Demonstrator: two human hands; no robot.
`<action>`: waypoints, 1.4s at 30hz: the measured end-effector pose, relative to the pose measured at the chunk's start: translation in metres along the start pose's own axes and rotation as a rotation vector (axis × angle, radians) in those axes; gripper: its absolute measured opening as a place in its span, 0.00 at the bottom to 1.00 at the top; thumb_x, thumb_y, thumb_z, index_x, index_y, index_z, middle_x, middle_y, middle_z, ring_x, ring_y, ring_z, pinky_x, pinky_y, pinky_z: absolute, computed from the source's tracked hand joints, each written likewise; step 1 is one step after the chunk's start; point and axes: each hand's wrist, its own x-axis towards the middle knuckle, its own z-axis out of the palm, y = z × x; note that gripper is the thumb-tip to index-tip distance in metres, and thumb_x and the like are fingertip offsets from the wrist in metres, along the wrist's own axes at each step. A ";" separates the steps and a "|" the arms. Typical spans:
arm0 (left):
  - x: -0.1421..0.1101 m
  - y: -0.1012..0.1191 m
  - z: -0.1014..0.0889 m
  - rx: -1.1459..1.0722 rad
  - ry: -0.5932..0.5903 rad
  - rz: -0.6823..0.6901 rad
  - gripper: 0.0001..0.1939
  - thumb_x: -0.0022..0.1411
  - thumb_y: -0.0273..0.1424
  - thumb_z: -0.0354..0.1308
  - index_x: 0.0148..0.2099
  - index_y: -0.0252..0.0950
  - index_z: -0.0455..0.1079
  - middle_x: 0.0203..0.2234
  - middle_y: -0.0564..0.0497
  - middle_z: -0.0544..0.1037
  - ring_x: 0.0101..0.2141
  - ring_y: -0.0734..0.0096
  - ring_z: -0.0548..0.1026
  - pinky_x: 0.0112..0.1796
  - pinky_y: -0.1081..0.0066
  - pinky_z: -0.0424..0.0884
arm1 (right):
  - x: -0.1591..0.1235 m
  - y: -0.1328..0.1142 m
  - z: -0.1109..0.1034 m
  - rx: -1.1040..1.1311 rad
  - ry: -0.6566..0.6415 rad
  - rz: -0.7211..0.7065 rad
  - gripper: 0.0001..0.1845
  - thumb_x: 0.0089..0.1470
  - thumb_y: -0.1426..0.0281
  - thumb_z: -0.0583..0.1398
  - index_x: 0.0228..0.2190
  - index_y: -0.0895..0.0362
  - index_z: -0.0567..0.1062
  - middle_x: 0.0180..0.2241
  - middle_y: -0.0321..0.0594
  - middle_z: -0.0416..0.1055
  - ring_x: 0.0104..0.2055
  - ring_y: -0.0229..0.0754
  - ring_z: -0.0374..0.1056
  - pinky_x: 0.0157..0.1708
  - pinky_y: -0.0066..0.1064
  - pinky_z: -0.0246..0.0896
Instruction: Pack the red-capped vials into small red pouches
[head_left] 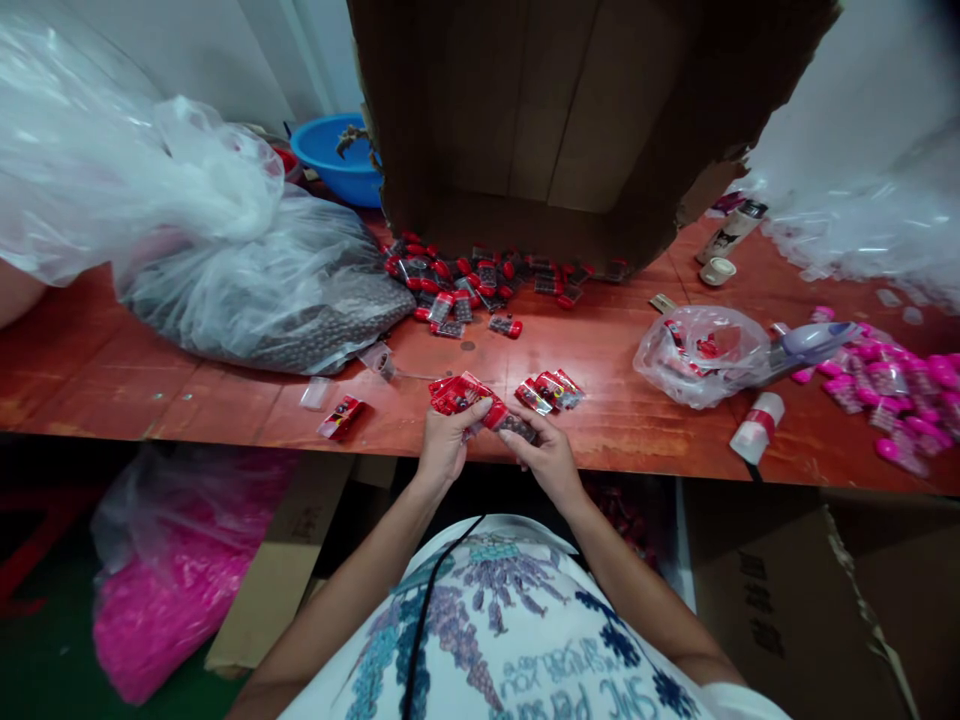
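Observation:
My left hand (448, 437) is closed on a fanned bunch of shiny red printed sleeves (459, 392). My right hand (551, 462) grips a small clear container of dark beads (519, 428), whose red end points toward the left hand; both hands meet at it, over the table's front edge. Just beyond the right hand lie several red printed sleeves (550, 391) in an overlapping row. Another red printed sleeve bundle (342, 417) lies left of the hands. Farther back, many small red-capped containers (465, 285) are heaped before a cardboard box.
The open cardboard box (555, 120) towers at the back. On the left sits a clear bag of dark beads (277, 290), with a blue basin (341, 160) behind. To the right are a plastic bag of red pieces (701, 355), a white roll (757, 425) and pink-capped containers (892, 385).

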 end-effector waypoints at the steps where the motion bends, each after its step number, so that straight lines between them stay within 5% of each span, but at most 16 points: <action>1: 0.000 -0.001 0.000 0.002 -0.003 -0.003 0.13 0.38 0.23 0.71 0.29 0.33 0.74 0.23 0.56 0.77 0.24 0.77 0.74 0.30 0.76 0.72 | 0.000 -0.001 0.000 -0.025 0.014 -0.039 0.20 0.49 0.65 0.63 0.46 0.53 0.75 0.34 0.36 0.75 0.28 0.36 0.69 0.29 0.27 0.67; 4: -0.001 -0.002 -0.001 0.004 0.004 -0.013 0.12 0.38 0.24 0.71 0.29 0.33 0.74 0.23 0.55 0.78 0.24 0.75 0.74 0.31 0.74 0.72 | -0.001 -0.004 -0.001 -0.075 0.042 -0.122 0.19 0.49 0.66 0.63 0.45 0.53 0.76 0.43 0.38 0.75 0.43 0.43 0.71 0.46 0.34 0.65; 10: -0.005 0.000 0.001 0.040 -0.020 -0.013 0.14 0.37 0.25 0.72 0.30 0.34 0.74 0.25 0.53 0.78 0.26 0.72 0.75 0.32 0.72 0.73 | -0.002 -0.006 -0.004 -0.043 -0.003 0.034 0.22 0.52 0.61 0.62 0.49 0.51 0.74 0.29 0.35 0.75 0.24 0.38 0.68 0.26 0.32 0.68; 14: -0.007 0.000 0.001 0.122 -0.067 -0.029 0.13 0.36 0.25 0.72 0.27 0.33 0.72 0.22 0.54 0.76 0.24 0.74 0.73 0.29 0.74 0.72 | -0.001 -0.005 -0.005 -0.126 0.008 -0.166 0.19 0.51 0.65 0.62 0.47 0.48 0.75 0.39 0.37 0.75 0.42 0.44 0.70 0.44 0.37 0.67; 17: -0.006 -0.001 -0.002 0.144 -0.055 0.009 0.15 0.36 0.25 0.72 0.29 0.33 0.72 0.21 0.56 0.74 0.23 0.76 0.72 0.28 0.76 0.71 | -0.002 -0.004 -0.004 -0.186 0.005 -0.212 0.20 0.52 0.67 0.62 0.48 0.47 0.75 0.41 0.38 0.74 0.45 0.45 0.69 0.45 0.37 0.66; 21: -0.006 0.002 -0.002 0.151 -0.100 -0.029 0.23 0.35 0.23 0.72 0.38 0.35 0.73 0.25 0.54 0.78 0.26 0.73 0.75 0.33 0.74 0.72 | -0.002 -0.005 -0.005 -0.090 -0.013 -0.106 0.19 0.51 0.64 0.63 0.46 0.50 0.75 0.36 0.36 0.75 0.31 0.38 0.69 0.31 0.30 0.67; 26: -0.008 0.005 -0.001 0.135 -0.167 -0.122 0.28 0.37 0.23 0.71 0.45 0.36 0.72 0.30 0.51 0.79 0.30 0.69 0.77 0.35 0.71 0.73 | -0.001 -0.002 -0.002 0.137 0.020 0.083 0.20 0.49 0.60 0.64 0.43 0.53 0.69 0.26 0.30 0.71 0.16 0.29 0.57 0.14 0.22 0.54; 31: -0.007 -0.001 -0.001 0.170 -0.092 -0.127 0.14 0.39 0.26 0.71 0.32 0.32 0.75 0.24 0.51 0.78 0.25 0.71 0.75 0.30 0.73 0.72 | 0.000 0.004 -0.002 0.054 0.066 0.036 0.17 0.49 0.60 0.64 0.39 0.53 0.69 0.25 0.29 0.68 0.19 0.31 0.60 0.17 0.23 0.58; 37: -0.001 -0.003 -0.003 0.238 -0.079 -0.170 0.16 0.35 0.26 0.73 0.30 0.32 0.75 0.22 0.51 0.77 0.23 0.72 0.74 0.27 0.74 0.70 | -0.001 0.008 -0.005 -0.233 0.139 -0.282 0.10 0.52 0.65 0.63 0.38 0.52 0.73 0.37 0.38 0.68 0.39 0.42 0.67 0.40 0.33 0.64; 42: 0.001 -0.005 -0.004 0.300 -0.068 -0.075 0.12 0.39 0.29 0.72 0.28 0.32 0.74 0.18 0.53 0.74 0.19 0.75 0.71 0.24 0.75 0.67 | -0.005 0.012 -0.005 -0.262 0.134 -0.326 0.10 0.53 0.66 0.61 0.39 0.51 0.73 0.37 0.39 0.69 0.41 0.42 0.67 0.43 0.35 0.63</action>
